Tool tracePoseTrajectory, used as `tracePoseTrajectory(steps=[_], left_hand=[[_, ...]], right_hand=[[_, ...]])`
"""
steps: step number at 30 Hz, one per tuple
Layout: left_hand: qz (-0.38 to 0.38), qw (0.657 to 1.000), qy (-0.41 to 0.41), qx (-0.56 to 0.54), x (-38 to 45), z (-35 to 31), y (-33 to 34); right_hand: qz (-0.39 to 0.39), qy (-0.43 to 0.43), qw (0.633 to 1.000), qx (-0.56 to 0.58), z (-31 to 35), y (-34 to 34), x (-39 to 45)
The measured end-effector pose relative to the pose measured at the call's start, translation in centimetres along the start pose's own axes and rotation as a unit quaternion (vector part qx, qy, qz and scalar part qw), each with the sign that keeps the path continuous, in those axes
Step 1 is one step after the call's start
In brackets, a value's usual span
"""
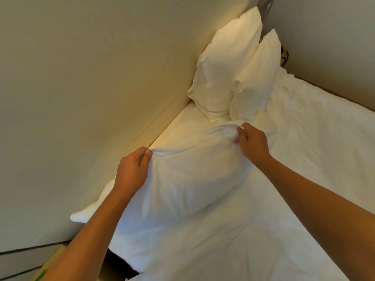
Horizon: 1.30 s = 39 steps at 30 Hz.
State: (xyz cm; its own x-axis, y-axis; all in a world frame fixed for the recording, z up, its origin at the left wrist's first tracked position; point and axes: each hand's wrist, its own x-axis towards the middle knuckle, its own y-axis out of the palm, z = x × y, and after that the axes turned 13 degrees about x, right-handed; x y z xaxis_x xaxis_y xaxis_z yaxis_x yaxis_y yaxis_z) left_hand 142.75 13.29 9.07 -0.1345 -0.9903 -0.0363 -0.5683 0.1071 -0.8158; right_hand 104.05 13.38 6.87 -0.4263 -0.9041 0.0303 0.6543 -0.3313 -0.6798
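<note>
Pinching the white pillow (pixel 182 179) along its far edge, I am curling the left hand (pixel 133 169) round a fold at 10 o'clock. The right hand (pixel 252 144) is gripping the corner at 1 o'clock, probably to plump and square it. It is lying mid-bed on the sheet (pixel 304 159), with its long axis running from 8 to 2 o'clock. That far end is pointing toward two propped pillows (pixel 223 74).

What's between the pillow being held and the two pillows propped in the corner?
Head view: only a narrow strip of bare white sheet separates the held pillow from the propped pillows.
</note>
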Motion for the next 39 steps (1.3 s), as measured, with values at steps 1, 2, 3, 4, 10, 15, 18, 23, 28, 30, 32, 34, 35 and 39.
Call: tracePoseTrajectory(steps=[1,2,3,4,10,15,18,23,28,30,32,34,35,39], left_hand=[[0.005,1.0,-0.001,0.002,1.1,0.5,0.2],[0.008,1.0,-0.004,0.002,2.1,0.9,0.3],[0.012,1.0,-0.008,0.001,2.9,1.3,0.3],[0.018,1.0,-0.014,0.0,3.4,1.6,0.3],[0.076,0.997,-0.018,0.025,5.0,2.2,-0.1],[0.09,0.994,-0.032,0.048,4.5,1.1,0.0],[0.081,0.995,-0.038,0.045,3.2,-0.1,-0.2],[0.045,0.998,-0.051,-0.004,0.9,-3.9,-1.3],[0.038,0.998,-0.046,0.015,-0.6,-7.5,-2.2],[0.03,0.998,-0.044,0.018,-0.9,-8.7,-2.5],[0.025,0.999,-0.041,0.011,-1.0,-9.5,-2.8],[0.025,0.998,-0.047,-0.016,-1.0,-9.9,-2.9],[0.025,0.998,-0.052,-0.029,-1.0,-10.0,-2.9],[0.041,0.995,-0.071,-0.05,-1.5,-9.3,-1.7]], right_hand=[[0.002,0.002,1.0,0.005,0.2,0.5,0.5],[0.005,0.005,1.0,0.009,0.4,0.9,0.9],[0.006,0.006,1.0,0.011,0.6,1.2,1.3],[0.008,0.007,1.0,0.011,0.9,1.4,1.7],[0.018,-0.024,0.999,-0.011,1.6,1.7,3.7],[0.027,-0.036,0.999,-0.024,0.7,1.1,4.0],[0.031,-0.033,0.999,-0.012,0.0,0.0,3.7],[0.0,-0.06,0.998,0.02,0.1,-2.8,3.1],[-0.023,-0.061,0.997,0.029,1.5,-5.6,3.6],[-0.034,-0.072,0.996,0.033,1.7,-6.8,4.0],[-0.053,-0.077,0.995,0.039,2.0,-7.7,4.3],[-0.071,-0.08,0.993,0.053,2.5,-8.1,4.8],[-0.075,-0.084,0.992,0.061,2.7,-8.3,5.1],[-0.046,-0.091,0.993,0.061,2.5,-7.8,6.0]])
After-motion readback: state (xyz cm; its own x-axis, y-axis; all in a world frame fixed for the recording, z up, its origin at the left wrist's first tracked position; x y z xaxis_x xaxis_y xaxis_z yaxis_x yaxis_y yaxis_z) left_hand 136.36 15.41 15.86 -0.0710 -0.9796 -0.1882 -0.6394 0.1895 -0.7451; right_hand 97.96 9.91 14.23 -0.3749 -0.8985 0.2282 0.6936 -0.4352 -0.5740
